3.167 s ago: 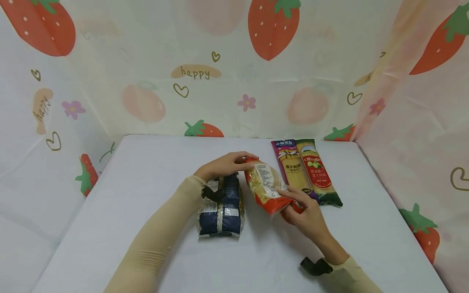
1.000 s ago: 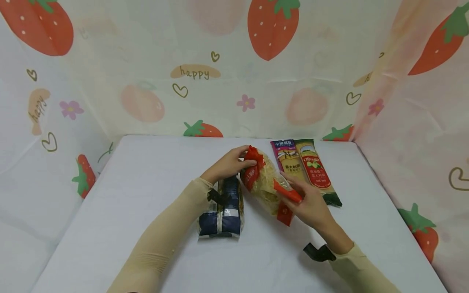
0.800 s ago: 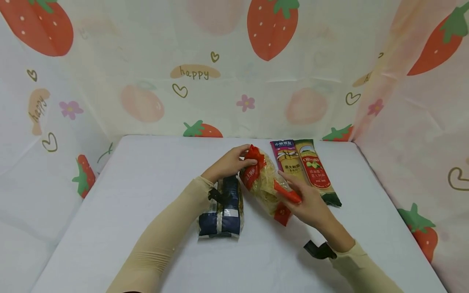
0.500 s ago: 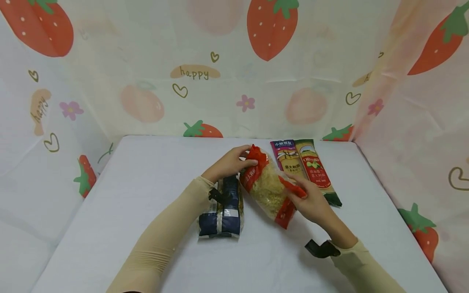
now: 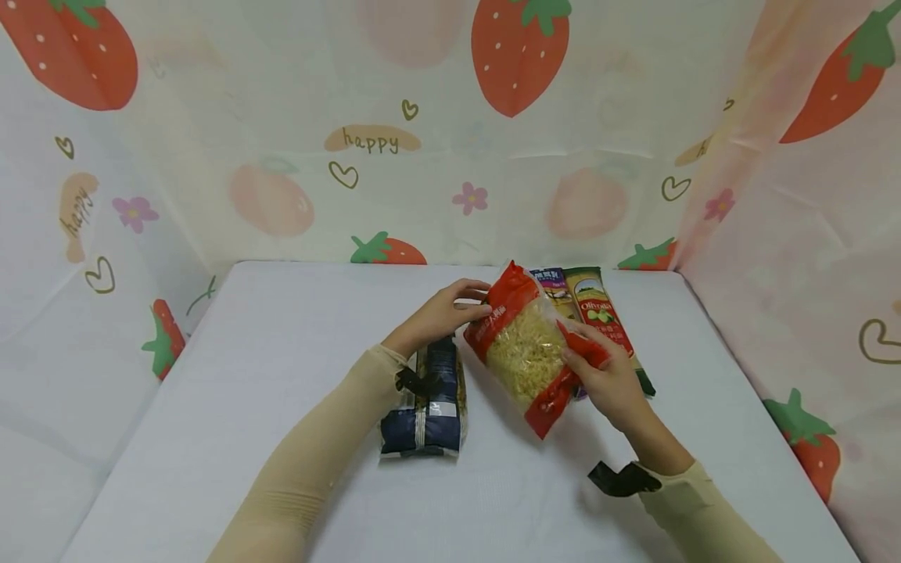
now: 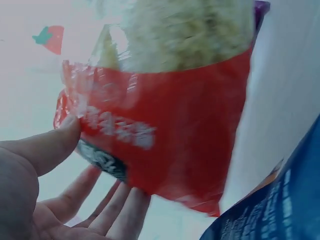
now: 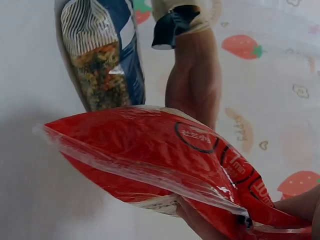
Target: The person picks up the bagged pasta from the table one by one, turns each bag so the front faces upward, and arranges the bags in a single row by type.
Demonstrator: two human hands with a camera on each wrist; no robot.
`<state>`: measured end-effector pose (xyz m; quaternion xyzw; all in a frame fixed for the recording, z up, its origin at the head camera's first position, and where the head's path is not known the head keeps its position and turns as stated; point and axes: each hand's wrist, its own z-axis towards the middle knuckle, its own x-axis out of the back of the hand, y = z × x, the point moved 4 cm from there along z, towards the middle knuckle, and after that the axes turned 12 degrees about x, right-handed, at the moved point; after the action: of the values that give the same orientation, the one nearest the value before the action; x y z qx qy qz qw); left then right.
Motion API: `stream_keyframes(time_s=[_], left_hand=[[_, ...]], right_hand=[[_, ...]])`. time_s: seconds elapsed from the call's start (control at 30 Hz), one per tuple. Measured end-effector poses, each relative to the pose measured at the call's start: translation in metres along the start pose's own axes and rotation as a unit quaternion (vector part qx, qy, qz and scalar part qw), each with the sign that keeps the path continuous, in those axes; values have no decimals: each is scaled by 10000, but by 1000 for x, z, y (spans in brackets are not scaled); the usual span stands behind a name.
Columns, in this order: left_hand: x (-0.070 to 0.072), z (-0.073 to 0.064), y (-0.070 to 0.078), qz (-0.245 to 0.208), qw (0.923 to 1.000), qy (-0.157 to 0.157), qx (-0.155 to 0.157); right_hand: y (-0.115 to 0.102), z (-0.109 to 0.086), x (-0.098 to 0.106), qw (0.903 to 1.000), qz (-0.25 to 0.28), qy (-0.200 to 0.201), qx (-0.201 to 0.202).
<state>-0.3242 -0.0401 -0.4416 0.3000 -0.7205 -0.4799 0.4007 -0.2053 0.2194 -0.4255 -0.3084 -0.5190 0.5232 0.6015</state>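
A red-and-clear bag of dry pasta (image 5: pixel 524 352) is held tilted above the table, its pale short pieces showing through the window. My right hand (image 5: pixel 608 379) pinches its right edge, thumb on the front and fingers behind. At the upper left edge is my left hand (image 5: pixel 439 313), its thumb tip touching the red end. In the left wrist view the left fingers (image 6: pixel 122 212) are spread loosely, their tips partly hidden by the bag. Below my left wrist lies a dark blue packet (image 5: pixel 439 430) of multicoloured pasta (image 7: pixel 100 75), partly covered by the sleeve.
At the back right lie two long spaghetti packets side by side: a purple one (image 5: pixel 552 281), mostly hidden behind the held bag, and a green one (image 5: pixel 587 285) with a red label. A white cloth covers the table (image 5: pixel 303 305). Printed strawberry curtains (image 5: pixel 436 195) stand round three sides.
The bag has turned from its white label side to its front, and its red left end has risen up and right. My right hand shifted slightly right; the left stayed nearly in place.
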Motion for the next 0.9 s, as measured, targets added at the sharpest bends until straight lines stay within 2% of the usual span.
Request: stream_keyframes(time_s=[0.13, 0.27, 0.5, 0.63, 0.7, 0.9], left_hand=[[1, -6, -3, 134, 9998, 174, 20], [2, -13, -7, 268, 9986, 397, 238], [1, -24, -11, -3, 9966, 590, 578], [-3, -28, -11, -282, 9956, 513, 729], [-5, -30, -11, -582, 9944, 402, 791], [-10, -31, -15, -1523, 9829, -61, 1031]], right_hand=[[-3, 0, -4, 9991, 354, 233, 1], [-7, 0, -8, 9977, 506, 457, 67], [-10, -1, -13, 9930, 787, 878, 12], [-9, -1, -17, 9868, 1101, 1178, -152], [-8, -1, -19, 9830, 1254, 1322, -234], [-4, -1, -29, 9702, 1759, 1638, -319]])
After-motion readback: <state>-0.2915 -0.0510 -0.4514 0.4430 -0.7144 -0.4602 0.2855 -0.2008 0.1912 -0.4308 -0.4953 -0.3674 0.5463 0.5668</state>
